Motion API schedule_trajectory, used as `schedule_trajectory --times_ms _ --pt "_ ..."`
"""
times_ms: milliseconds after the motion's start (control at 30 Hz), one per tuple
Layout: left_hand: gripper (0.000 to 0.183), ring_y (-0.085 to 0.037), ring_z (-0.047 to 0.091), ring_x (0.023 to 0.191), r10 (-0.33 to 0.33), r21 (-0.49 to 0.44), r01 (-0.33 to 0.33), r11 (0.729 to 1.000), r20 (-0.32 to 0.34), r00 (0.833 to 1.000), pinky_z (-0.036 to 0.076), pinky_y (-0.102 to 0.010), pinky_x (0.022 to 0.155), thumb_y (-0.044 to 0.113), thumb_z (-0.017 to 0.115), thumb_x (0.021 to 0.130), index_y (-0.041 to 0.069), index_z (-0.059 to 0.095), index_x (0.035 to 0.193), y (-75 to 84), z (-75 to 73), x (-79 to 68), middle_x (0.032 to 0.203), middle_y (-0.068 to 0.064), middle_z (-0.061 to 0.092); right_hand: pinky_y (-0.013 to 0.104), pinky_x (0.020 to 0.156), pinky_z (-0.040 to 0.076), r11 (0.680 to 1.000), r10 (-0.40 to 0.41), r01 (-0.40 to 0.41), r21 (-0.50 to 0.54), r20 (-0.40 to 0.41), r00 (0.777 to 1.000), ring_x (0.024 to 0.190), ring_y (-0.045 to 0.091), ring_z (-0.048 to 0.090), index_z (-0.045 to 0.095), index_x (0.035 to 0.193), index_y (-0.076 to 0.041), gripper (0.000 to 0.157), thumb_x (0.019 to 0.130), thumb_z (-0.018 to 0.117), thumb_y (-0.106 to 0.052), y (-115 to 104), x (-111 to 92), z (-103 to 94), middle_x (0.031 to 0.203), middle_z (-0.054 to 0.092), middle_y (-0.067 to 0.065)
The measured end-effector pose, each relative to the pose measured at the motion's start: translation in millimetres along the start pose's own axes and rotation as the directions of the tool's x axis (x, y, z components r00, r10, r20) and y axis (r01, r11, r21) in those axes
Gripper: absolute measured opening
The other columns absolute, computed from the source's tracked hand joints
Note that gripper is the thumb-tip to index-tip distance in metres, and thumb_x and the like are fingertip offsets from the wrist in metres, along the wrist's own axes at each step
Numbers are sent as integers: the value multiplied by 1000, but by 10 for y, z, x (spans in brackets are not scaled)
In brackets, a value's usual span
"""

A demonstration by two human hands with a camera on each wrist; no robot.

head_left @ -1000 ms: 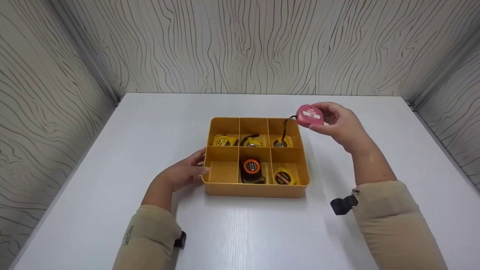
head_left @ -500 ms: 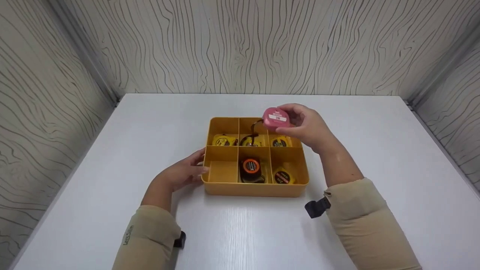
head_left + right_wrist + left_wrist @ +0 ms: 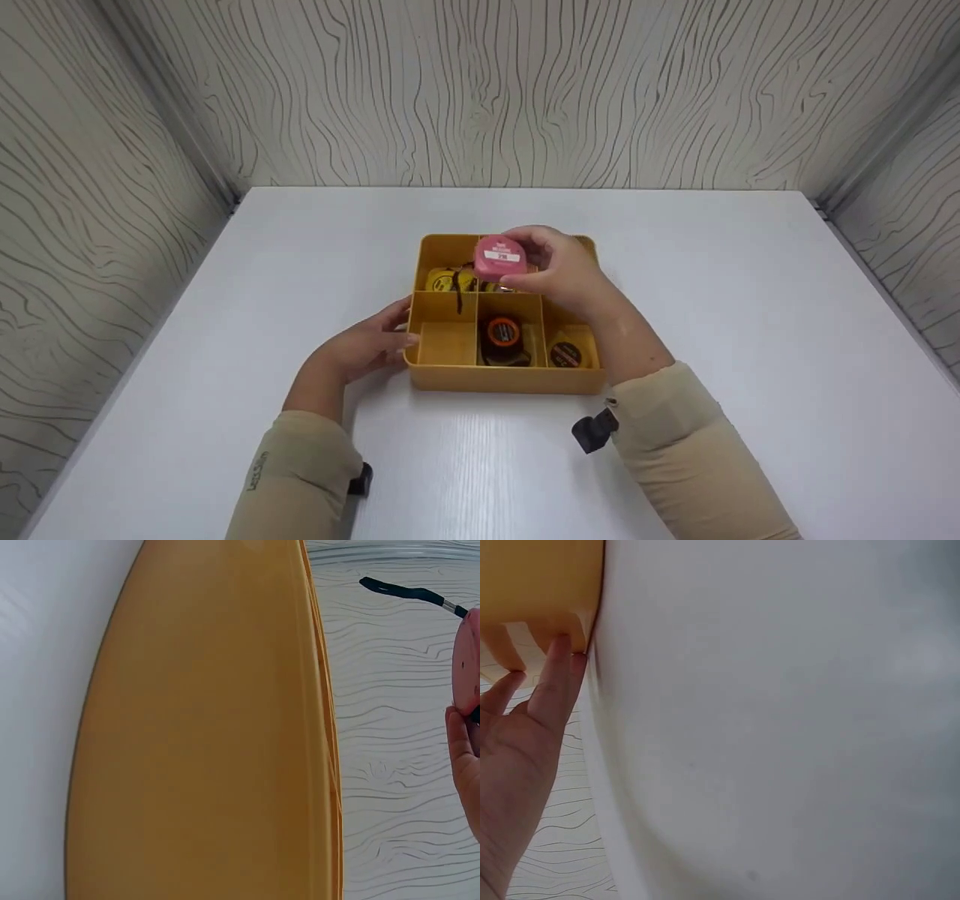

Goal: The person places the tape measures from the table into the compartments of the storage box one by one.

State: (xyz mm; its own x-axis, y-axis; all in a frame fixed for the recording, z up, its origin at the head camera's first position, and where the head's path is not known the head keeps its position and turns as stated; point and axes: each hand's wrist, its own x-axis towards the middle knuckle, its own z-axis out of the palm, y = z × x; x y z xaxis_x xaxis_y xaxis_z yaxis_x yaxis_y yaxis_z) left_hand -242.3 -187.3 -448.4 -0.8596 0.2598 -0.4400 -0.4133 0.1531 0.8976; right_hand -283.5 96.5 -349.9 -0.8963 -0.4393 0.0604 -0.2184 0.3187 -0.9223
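Observation:
A pink tape measure (image 3: 500,259) with a white label band is pinched between thumb and fingers of my right hand (image 3: 564,276), above the back middle compartment of a yellow divided box (image 3: 506,380). Its black wrist strap hangs to the left; the right wrist view shows the strap (image 3: 405,590) sticking out. My left hand (image 3: 367,345) rests its fingertips against the box's left outer wall, fingers fairly straight in the left wrist view. The front left compartment (image 3: 448,343) is bare. A black-and-orange tape measure (image 3: 504,337) lies in the front middle one.
A yellow tape measure (image 3: 566,354) lies front right in the box, and another yellow tape measure (image 3: 444,280) back left. The pink one partly covers a yellow one in the back middle; my right hand hides the back right compartment. Patterned walls (image 3: 480,97) enclose the white table (image 3: 480,465).
My right hand has carried the pink tape measure leftward, from beyond the box's back right corner to over its back middle, lower now. The left hand and the box have stayed put.

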Motion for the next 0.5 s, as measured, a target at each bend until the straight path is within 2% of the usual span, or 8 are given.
schedule_trajectory --times_ms 267,500 --pt "79 -16 35 129 -17 17 18 1000 -32 999 37 -38 101 31 78 67 46 38 133 18 13 -25 142 7 33 34 96 43 999 37 -36 -30 28 999 114 16 50 53 123 -15 56 72 78 -19 68 34 246 121 51 0" --pt "79 -16 35 129 -24 17 25 1000 -52 998 37 -39 101 32 79 67 48 38 132 21 26 -30 142 8 33 31 92 45 989 106 -105 -101 1 994 109 15 52 55 120 -19 55 71 78 -22 181 71 446 119 52 -3"
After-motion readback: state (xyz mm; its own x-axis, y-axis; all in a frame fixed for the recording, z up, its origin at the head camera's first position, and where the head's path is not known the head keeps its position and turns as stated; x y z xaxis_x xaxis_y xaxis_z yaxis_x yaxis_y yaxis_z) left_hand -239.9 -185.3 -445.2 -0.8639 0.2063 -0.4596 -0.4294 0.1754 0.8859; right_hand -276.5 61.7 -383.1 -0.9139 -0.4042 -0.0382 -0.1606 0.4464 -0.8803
